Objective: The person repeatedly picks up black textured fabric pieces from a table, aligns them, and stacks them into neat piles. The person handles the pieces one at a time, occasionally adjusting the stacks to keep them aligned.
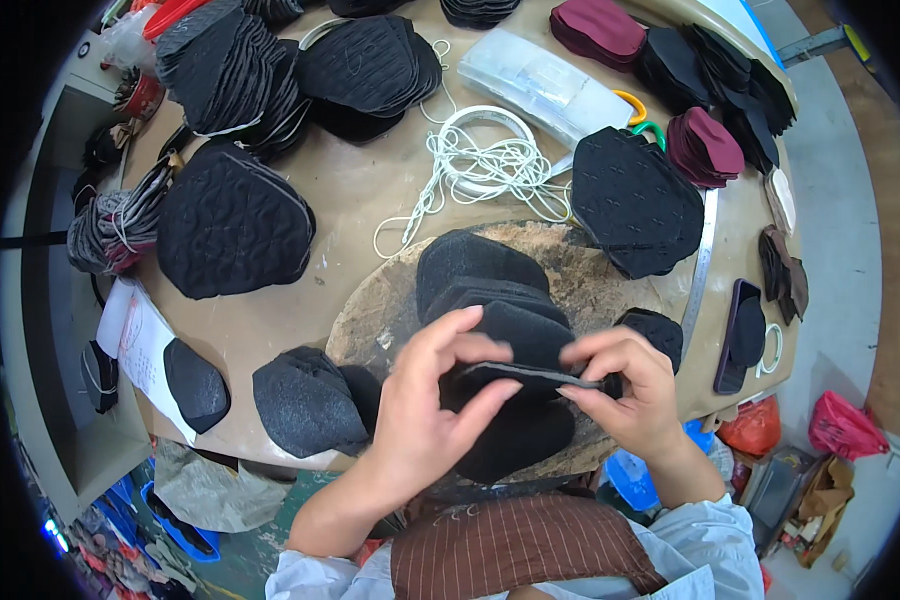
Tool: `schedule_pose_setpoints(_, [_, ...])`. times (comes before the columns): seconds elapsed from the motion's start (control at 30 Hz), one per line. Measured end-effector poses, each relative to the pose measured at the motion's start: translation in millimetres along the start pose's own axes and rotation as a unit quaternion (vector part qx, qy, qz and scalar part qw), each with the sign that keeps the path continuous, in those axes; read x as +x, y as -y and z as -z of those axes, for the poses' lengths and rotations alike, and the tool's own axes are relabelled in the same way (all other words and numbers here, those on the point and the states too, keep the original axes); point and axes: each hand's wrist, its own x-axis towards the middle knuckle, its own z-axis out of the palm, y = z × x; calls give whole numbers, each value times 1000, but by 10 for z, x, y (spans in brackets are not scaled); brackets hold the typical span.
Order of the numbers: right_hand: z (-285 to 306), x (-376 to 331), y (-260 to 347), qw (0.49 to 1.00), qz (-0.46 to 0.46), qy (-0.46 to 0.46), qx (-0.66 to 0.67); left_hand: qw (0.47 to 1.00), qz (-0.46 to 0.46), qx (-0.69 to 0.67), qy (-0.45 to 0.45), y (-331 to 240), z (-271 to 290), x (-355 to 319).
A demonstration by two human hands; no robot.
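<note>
Both hands hold a thin black fabric piece (538,374) nearly edge-on, its pale edge turned up toward me. My left hand (425,385) pinches its left end between thumb and fingers, slightly blurred. At the other end my right hand (630,385) grips it with thumb and fingertips. Beneath and beyond lies a fanned stack of rounded black fabric pieces (485,268) on a round wooden block (370,318). More black fabric (520,440) shows below the hands, partly covered by them. A small black pile (655,335) sits beside my right hand.
Black quilted stacks (235,222) stand left and far. Loose white cord (490,170) lies over a white ring, near a clear plastic box (540,85). Maroon pieces (705,148), a metal ruler (705,250) and a phone (735,340) are on the right. A crumpled black pile (308,400) sits left.
</note>
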Motion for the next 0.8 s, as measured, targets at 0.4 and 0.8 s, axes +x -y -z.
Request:
schedule_pose_setpoints(0.4, [893, 573, -5, 957, -40, -158, -239, 960, -69, 270, -11, -148, -88, -438])
schedule_pose_setpoints(0.8, [682, -459, -118, 928, -136, 12, -346, 933, -67, 353, 23, 173, -225, -768])
